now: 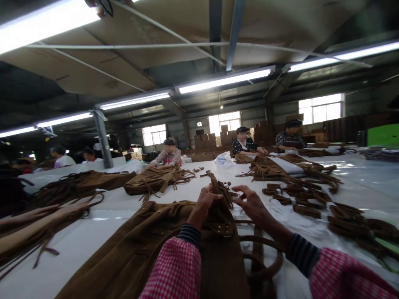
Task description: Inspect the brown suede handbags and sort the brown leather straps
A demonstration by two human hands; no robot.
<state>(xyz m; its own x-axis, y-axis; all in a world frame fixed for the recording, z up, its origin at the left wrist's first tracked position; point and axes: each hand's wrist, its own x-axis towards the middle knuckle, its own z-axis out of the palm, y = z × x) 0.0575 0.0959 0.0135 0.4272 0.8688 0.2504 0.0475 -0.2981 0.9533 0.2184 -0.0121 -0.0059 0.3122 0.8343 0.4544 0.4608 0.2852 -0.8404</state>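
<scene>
Have brown strap bundle (222,190) clamped between thumb and fingers of left hand (206,202), just right of centre in the frame, raised above upper end of large brown bag (134,245). Have right hand (252,204) just right of the bundle, thumb and fingers apart, index finger extended toward it; cannot tell contact there. See the bag lying flat on white table (102,226), from lower left of the frame to lower centre, with metal buckle (227,229) below left hand and looped handles (268,270) at lower right of centre. Note coiled brown straps (307,200) along right side of the frame, some with white wraps, beside clear plastic sheeting (293,218). Find fringed brown bag (152,182) left of centre, second fringed bag (268,168) right of centre, crumpled white plastic (224,160) between them. Spot co-worker's forearms (40,220) reaching in from left edge over dark brown straps. Count three seated people across the table: patterned sleeves (177,157) left of centre, dotted top (238,145) right of centre, dark patterned top (282,140) further right. Log cardboard boxes (205,143) behind, tube lights (224,81) overhead, green object (383,135) at right edge
</scene>
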